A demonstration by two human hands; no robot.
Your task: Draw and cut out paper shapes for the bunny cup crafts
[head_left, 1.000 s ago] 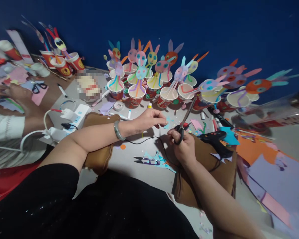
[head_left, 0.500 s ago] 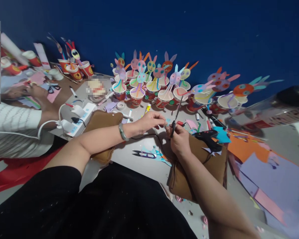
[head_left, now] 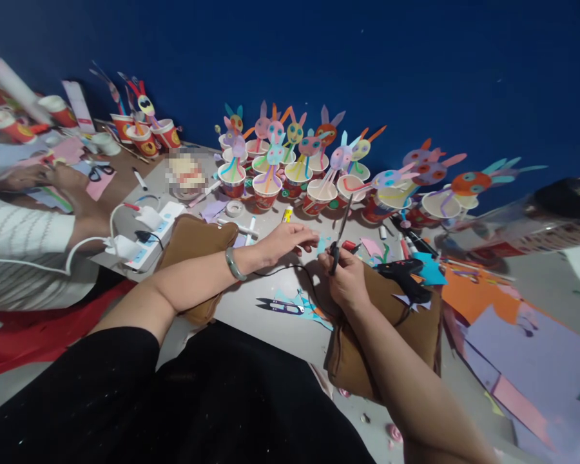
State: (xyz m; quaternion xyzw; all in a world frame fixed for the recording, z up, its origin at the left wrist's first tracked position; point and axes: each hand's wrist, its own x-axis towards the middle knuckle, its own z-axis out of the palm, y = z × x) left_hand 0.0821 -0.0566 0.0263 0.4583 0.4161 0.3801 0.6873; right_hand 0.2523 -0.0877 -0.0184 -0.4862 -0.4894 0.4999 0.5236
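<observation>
My right hand (head_left: 347, 278) grips a pair of black-handled scissors (head_left: 340, 233), blades pointing up and away. My left hand (head_left: 286, 240), with a grey-green bangle on the wrist, pinches a small light-blue paper scrap (head_left: 323, 244) just left of the scissors. Both forearms rest on brown cushions (head_left: 193, 240) on the grey table. A black cord runs under my hands. Small thread snips (head_left: 280, 305) lie on blue paper offcuts near the table's front edge.
Several red paper cups with coloured paper rabbit heads (head_left: 297, 164) line the back by the blue wall. A black glue gun (head_left: 403, 274) lies to the right beside orange and purple paper sheets (head_left: 522, 328). A white power strip (head_left: 147, 232) and another person's white sleeve (head_left: 24, 248) are at the left.
My hands have stayed close together; the scissors tilted from leaning right to more upright. The view shifted slightly, and the left fingers remain pinched on the blue scrap.
</observation>
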